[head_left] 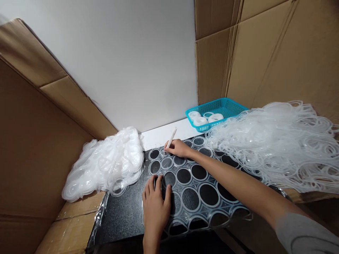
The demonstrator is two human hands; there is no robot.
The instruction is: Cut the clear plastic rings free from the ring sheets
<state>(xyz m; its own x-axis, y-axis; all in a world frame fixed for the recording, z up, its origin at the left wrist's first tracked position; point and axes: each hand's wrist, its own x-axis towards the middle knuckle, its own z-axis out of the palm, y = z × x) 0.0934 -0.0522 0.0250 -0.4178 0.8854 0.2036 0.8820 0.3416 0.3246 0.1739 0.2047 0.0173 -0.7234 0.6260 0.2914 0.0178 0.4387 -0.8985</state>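
- The pen-like tool (172, 137) stands tilted over the far left part of the clear sheet (182, 186); its long axis runs from the lower end at the sheet up and away, leaning to the right.
- Its lower end points down at a ring close to the sheet's far edge; whether the tip touches cannot be made out, since the fingers crowd it.
- The sheet lies flat on the dark, speckled table (124, 211), its rows of rings running from the far edge to the near one; its right side is partly hidden by the forearm and the loose pile of clear rings (278, 141), so its long axis cannot be told.
- The tool is slim, straight and whitish, with faint marks along its shaft.
- The sheet is transparent and glossy, patterned with pale round outlines, the dark table showing through them.
- The right hand (177, 148) is closed around the tool's lower part in a writing grip.
- The left hand (156, 203) is open, palm down, fingers slightly spread and thumb apart, resting at the sheet's left edge.
- Left of the sheet sits a whitish heap of rings (111, 162); beyond its far right part, a teal basket (205, 129) holds white ring bundles (200, 121).
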